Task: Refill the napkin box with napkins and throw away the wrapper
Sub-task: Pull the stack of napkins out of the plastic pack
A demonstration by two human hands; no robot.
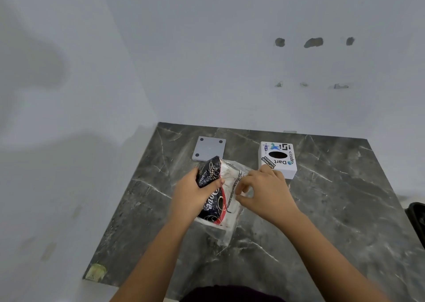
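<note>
I saw the napkin pack (218,195) lying on the dark marble table (322,221), with my left hand (192,194) clamped around its dark end. My right hand (264,193) pinched the clear wrapper on its other side. The white napkin box (278,160) stood just beyond that hand, and a grey square plate (209,148) lay apart to its left.

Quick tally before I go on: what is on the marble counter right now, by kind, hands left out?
Napkin packs in wrapper: 1, the napkin pack, gripped by the left hand and picked at by the right hand
Napkin boxes: 1, the white napkin box
Grey square plates: 1, the grey plate
Total: 3
</note>
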